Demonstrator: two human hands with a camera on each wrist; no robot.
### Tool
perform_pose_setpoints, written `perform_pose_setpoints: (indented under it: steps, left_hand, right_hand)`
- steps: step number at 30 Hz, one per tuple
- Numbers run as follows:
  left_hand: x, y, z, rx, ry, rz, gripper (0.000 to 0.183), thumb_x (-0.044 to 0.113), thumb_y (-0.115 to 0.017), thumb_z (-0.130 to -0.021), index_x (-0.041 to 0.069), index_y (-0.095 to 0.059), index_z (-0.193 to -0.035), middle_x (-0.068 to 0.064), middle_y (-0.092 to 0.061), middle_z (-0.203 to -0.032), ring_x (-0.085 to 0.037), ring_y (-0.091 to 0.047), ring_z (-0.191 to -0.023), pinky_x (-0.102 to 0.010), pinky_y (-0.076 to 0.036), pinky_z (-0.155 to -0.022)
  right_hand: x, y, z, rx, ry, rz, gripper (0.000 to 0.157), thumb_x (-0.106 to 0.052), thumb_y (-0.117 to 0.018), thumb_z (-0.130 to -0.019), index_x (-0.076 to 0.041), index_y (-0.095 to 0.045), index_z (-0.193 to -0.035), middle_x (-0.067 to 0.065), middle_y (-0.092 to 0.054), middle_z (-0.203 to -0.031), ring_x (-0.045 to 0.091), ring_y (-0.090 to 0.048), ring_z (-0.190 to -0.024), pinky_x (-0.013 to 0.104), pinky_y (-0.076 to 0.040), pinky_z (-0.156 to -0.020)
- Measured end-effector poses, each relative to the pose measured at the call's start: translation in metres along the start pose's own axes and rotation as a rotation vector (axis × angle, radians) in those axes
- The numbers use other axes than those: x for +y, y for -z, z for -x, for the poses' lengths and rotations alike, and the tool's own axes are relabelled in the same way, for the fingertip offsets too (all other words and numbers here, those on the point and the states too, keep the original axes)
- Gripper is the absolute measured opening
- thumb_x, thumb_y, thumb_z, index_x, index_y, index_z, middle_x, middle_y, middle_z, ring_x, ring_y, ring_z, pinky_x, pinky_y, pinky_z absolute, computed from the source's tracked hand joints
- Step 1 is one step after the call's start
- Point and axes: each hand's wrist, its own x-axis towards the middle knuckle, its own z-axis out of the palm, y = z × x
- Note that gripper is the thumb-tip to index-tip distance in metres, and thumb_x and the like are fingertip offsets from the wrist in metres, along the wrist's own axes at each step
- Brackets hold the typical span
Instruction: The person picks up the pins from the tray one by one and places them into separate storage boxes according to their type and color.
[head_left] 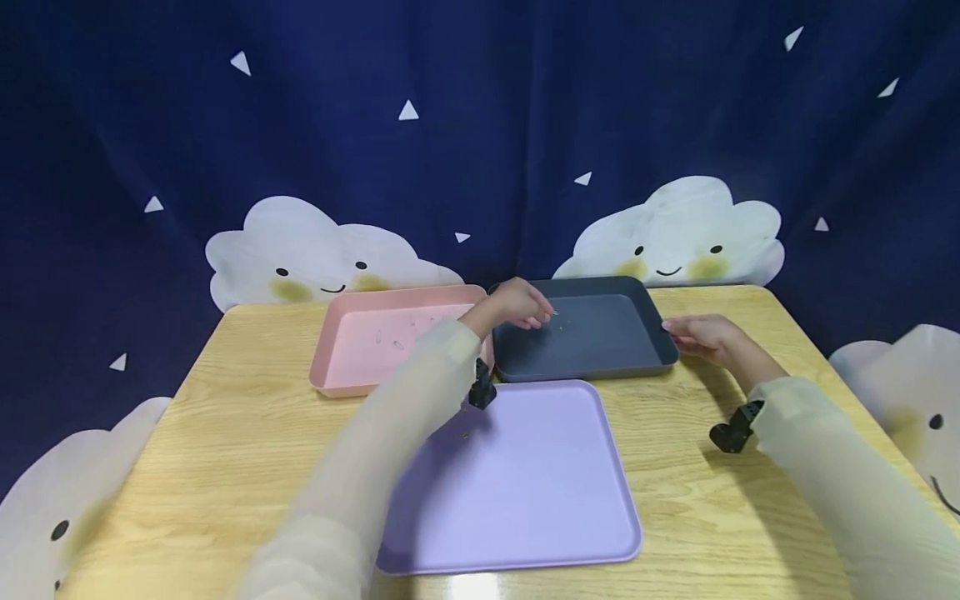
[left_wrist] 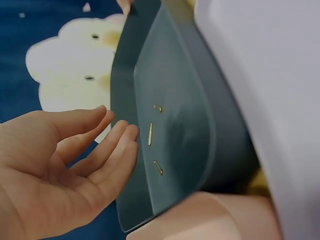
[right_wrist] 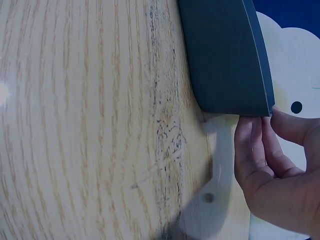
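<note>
My left hand [head_left: 519, 303] hovers over the left part of the dark blue-grey tray [head_left: 592, 367]. In the left wrist view its fingers are loosely bent, with a gap between thumb and fingertips and nothing held. Below them, on the tray floor, lie a gold safety pin [left_wrist: 158, 167], a thin gold strip [left_wrist: 150, 134] and a tiny gold piece [left_wrist: 158, 108]. At the tray's right end my right hand [head_left: 701, 337] pinches the rim, thumb [right_wrist: 290, 125] on the inner side and fingers against the outer wall.
To the left stands a pink tray [head_left: 330, 350] with several small pin-like pieces [head_left: 397, 344], partly behind the left sleeve. In front lies a flat lilac tray [head_left: 540, 492] bearing one tiny gold speck [head_left: 465, 435]. A dark blue cloud-print curtain [head_left: 495, 125] hangs behind the wooden table [head_left: 225, 433].
</note>
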Motion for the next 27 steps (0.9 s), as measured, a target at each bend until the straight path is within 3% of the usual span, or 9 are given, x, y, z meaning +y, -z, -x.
perform_pose_setpoints:
  steps: [3, 6, 8, 10, 13, 15, 17, 27]
  left_hand:
    - [-0.006, 0.001, 0.018, -0.016, -0.054, -0.030, 0.029, 0.009, -0.064, -0.091, 0.000, -0.066, -0.119, -0.015, -0.068, -0.119, -0.027, -0.066, -0.108, -0.036, -0.055, -0.096]
    - [-0.014, 0.001, 0.038, -0.032, -0.103, -0.057, 0.028, 0.010, -0.067, -0.089, 0.000, -0.068, -0.115, -0.016, -0.070, -0.113, -0.024, -0.068, -0.096, -0.037, -0.056, -0.092]
    - [-0.020, 0.002, 0.053, -0.045, -0.127, -0.081, 0.027, 0.009, -0.068, -0.087, 0.000, -0.069, -0.112, -0.015, -0.072, -0.107, -0.019, -0.067, -0.087, -0.036, -0.057, -0.088]
    - [-0.027, 0.002, 0.069, -0.058, -0.138, -0.096, 0.025, 0.008, -0.068, -0.086, 0.000, -0.070, -0.110, -0.013, -0.073, -0.101, -0.014, -0.064, -0.079, -0.033, -0.057, -0.084]
    - [-0.038, 0.001, 0.089, -0.061, -0.146, -0.125, 0.023, 0.008, -0.069, -0.084, 0.001, -0.072, -0.105, -0.008, -0.075, -0.094, -0.009, -0.060, -0.073, -0.024, -0.054, -0.073]
    - [-0.045, -0.001, 0.100, -0.062, -0.155, -0.160, 0.021, 0.008, -0.069, -0.083, 0.002, -0.073, -0.103, -0.007, -0.075, -0.091, -0.005, -0.058, -0.070, -0.017, -0.050, -0.066]
    - [-0.054, -0.003, 0.108, -0.058, -0.169, -0.200, 0.019, 0.007, -0.070, -0.082, 0.002, -0.074, -0.100, -0.007, -0.075, -0.089, -0.002, -0.056, -0.067, -0.013, -0.045, -0.062]
    - [-0.090, -0.016, 0.131, -0.031, -0.179, -0.322, 0.009, 0.004, -0.073, -0.080, 0.004, -0.074, -0.089, -0.006, -0.074, -0.080, -0.003, -0.056, -0.065, -0.013, -0.043, -0.061]
  right_hand:
    - [0.000, 0.000, 0.000, -0.002, -0.012, 0.020, 0.058, -0.019, -0.053, -0.098, 0.004, -0.028, -0.146, -0.023, -0.063, -0.074, -0.008, -0.061, -0.074, 0.011, -0.054, -0.075]
    - [0.000, 0.000, 0.000, -0.003, -0.021, 0.045, 0.066, -0.021, -0.053, -0.098, 0.008, -0.021, -0.148, -0.024, -0.062, -0.074, -0.009, -0.060, -0.075, 0.011, -0.054, -0.077]
    - [-0.001, 0.000, 0.000, -0.003, -0.024, 0.062, 0.064, -0.022, -0.053, -0.098, 0.005, -0.024, -0.148, -0.024, -0.061, -0.074, -0.009, -0.060, -0.075, 0.011, -0.053, -0.077]
    - [-0.001, 0.001, 0.000, -0.005, -0.026, 0.052, 0.047, -0.022, -0.053, -0.098, -0.007, -0.042, -0.141, -0.024, -0.062, -0.074, -0.008, -0.060, -0.075, 0.012, -0.054, -0.077]
    - [-0.001, 0.002, 0.000, -0.004, -0.037, 0.020, 0.013, -0.020, -0.054, -0.098, -0.024, -0.065, -0.101, -0.022, -0.063, -0.072, -0.007, -0.061, -0.073, 0.012, -0.054, -0.073]
    - [-0.001, 0.003, 0.001, -0.003, -0.044, -0.010, 0.027, -0.019, -0.054, -0.097, -0.031, -0.065, -0.076, -0.020, -0.064, -0.071, -0.006, -0.061, -0.071, 0.011, -0.054, -0.071]
    - [-0.001, 0.003, 0.001, -0.009, -0.046, -0.032, 0.036, -0.018, -0.054, -0.097, -0.034, -0.065, -0.067, -0.020, -0.064, -0.070, -0.006, -0.062, -0.070, 0.011, -0.054, -0.070]
    - [-0.001, 0.001, 0.001, -0.031, -0.019, -0.023, 0.038, -0.018, -0.053, -0.098, -0.036, -0.066, -0.066, -0.022, -0.064, -0.071, -0.008, -0.061, -0.070, 0.011, -0.054, -0.069]
